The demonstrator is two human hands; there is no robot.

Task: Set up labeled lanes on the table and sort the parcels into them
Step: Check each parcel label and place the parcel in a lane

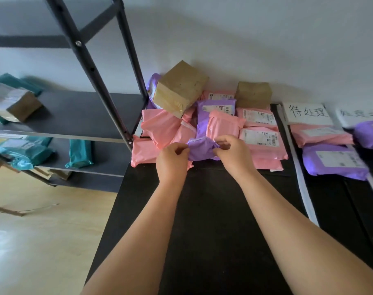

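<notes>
1. Head view: both hands are pinching a small purple parcel (199, 149) by its ends, left hand (171, 160) on one side and right hand (232, 153) on the other. It sits at the near edge of the pile (160, 128), on the left part of the black tabletop (202, 231).
2. My two cents: lift it straight up so the pink ones under it don't slide. No sticker is showing, so flip it and read it before picking a lane.
3. Counts: two brown boxes (180, 88) on the pile, and five purple parcels in view, the held one included. Pink parcels (222, 124) are maybe nine, but they overlap, so I can't be sure.
4. Lanes: two paper signs (308, 113) and two white strips (296, 158). The first lane holds one pink and one purple.
5. Shelf (79, 113) on the left: at least three teal parcels (79, 153) plus one box (21, 105).
</notes>
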